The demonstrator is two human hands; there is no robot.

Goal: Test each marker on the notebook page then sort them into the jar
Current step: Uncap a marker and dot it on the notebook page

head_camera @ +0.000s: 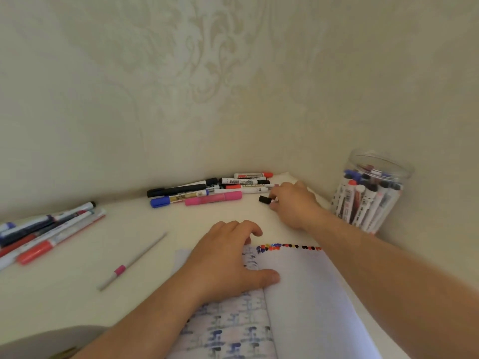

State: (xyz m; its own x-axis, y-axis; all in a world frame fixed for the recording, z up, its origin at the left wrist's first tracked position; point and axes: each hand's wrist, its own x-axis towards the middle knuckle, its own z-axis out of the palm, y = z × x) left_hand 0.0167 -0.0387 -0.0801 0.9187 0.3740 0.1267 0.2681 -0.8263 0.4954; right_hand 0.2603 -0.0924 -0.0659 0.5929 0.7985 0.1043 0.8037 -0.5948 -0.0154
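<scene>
An open notebook (305, 294) lies in front of me, with a row of coloured test dots (287, 247) along the top edge of its right page. My left hand (228, 257) rests on the notebook's left page, fingers loosely curled, thumb on the fold. My right hand (293, 206) reaches beyond the notebook and grips a marker with a black cap (265, 199); only the cap end shows. A pile of markers (207, 191) lies by the wall just left of that hand. The clear plastic jar (370, 193) at the right holds several markers.
A second group of markers (44, 234) lies at the left edge of the white table. A thin grey pen with a pink band (129, 263) lies alone left of the notebook. The patterned wall stands close behind the table.
</scene>
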